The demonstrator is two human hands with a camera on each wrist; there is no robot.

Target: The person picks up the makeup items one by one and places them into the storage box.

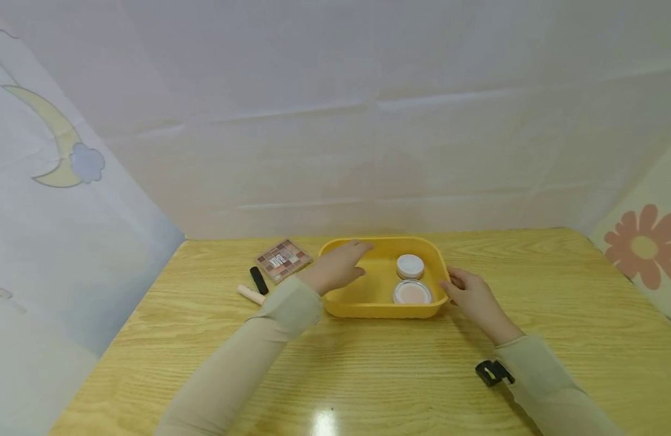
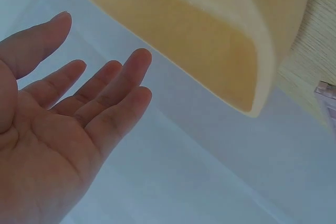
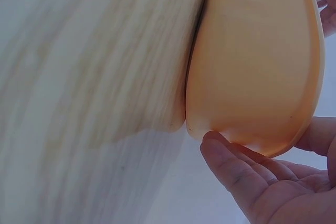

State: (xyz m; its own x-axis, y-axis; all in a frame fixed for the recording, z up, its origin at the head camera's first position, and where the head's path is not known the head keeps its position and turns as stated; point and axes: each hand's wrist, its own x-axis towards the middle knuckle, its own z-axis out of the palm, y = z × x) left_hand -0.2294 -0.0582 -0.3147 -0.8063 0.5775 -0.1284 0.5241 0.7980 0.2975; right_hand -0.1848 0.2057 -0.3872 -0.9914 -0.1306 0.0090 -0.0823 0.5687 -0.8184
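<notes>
A yellow plastic basin [image 1: 384, 311] stands on the wooden table. Inside its right half are a round white container [image 1: 410, 266] and a round compact [image 1: 412, 294] with a pale pink centre. My left hand [image 1: 335, 266] hovers over the basin's left end, holding nothing; in the left wrist view its fingers [image 2: 118, 121] are spread and slightly bent, apart from the basin [image 2: 199, 45]. At the right end, my right hand [image 1: 474, 300] grips the basin wall. The right wrist view shows that hand [image 3: 273, 187] with its thumb by the rim and fingers against the outside.
Left of the basin lie an eyeshadow palette [image 1: 284, 260], a black tube [image 1: 258, 281] and a beige tube [image 1: 251, 295], partly hidden by the left sleeve. A black strap piece [image 1: 493, 372] sits at the right sleeve. A pale cloth backdrop [image 1: 368, 151] hangs behind the table.
</notes>
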